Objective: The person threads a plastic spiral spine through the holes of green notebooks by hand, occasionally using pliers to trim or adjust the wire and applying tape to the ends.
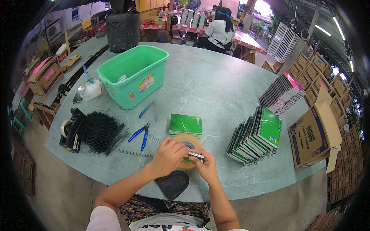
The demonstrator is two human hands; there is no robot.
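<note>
My right hand (207, 165) is closed around a short silvery object (196, 155), whose exact kind is too small to tell. My left hand (168, 154) is closed close against it, fingertips pinched at the object's left end; what they grip is hidden. Beneath both hands a wide roll of tan tape (188, 167) lies on the table. Just beyond the roll is a short stack of green notebooks (185, 124). Left of my left hand are blue-handled cutting pliers (140, 135) with open handles and loose black spiral coils (135, 153).
A green bin (133, 85) stands at the back left, near a second blue-handled tool (145, 109). A coil heap (101, 131) lies beside a black tape dispenser (73, 131). Coil-bound green notebooks (256, 134), pink-covered notebooks (282, 94) and an open carton (314, 134) stand at right.
</note>
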